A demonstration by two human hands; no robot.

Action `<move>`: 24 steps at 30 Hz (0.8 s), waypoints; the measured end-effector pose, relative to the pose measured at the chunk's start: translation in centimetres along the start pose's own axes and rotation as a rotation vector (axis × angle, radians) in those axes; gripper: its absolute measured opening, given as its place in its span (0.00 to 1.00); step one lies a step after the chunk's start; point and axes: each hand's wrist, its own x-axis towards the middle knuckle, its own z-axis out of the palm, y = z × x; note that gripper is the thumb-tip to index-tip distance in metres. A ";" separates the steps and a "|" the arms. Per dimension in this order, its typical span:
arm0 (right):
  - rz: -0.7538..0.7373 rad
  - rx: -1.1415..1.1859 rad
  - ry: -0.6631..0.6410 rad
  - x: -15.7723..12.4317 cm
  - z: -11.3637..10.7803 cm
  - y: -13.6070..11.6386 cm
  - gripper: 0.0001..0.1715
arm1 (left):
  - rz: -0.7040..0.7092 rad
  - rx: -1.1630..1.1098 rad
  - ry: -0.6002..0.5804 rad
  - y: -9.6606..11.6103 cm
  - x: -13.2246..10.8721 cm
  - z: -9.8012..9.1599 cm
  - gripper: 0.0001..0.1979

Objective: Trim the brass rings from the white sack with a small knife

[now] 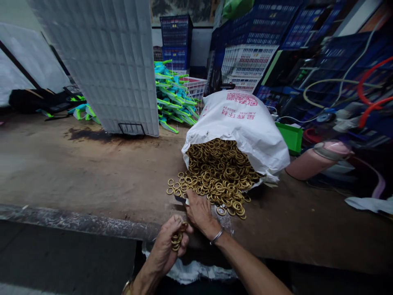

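A white sack [245, 123] lies on its side on the brown workbench [92, 172], spilling a heap of brass rings [217, 172] toward me. My left hand [167, 246] is closed around a small stack of brass rings [177, 241] at the bench's front edge. My right hand [199, 213], with a metal bangle on the wrist, rests palm down at the near edge of the heap, fingers curled over a few rings next to a dark flat piece; what it grips is hidden.
A tall white gridded panel [110, 65] stands on the bench at back left. Green and teal parts [172, 98] are piled behind it. Blue and white crates [248, 61] are stacked at the back. A pink cylinder [316, 159] and hoses lie at right.
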 end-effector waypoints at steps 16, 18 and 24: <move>0.003 0.419 -0.103 -1.9 -1.4 2.5 0.07 | 0.088 0.037 0.148 0.4 1.4 0.0 0.13; -0.033 0.642 -0.143 -2.3 -2.2 2.7 0.09 | 0.159 0.231 0.200 0.3 1.6 0.5 0.15; 0.008 1.115 -0.278 -3.5 -2.6 3.0 0.12 | 0.255 0.556 0.165 0.0 2.1 1.6 0.11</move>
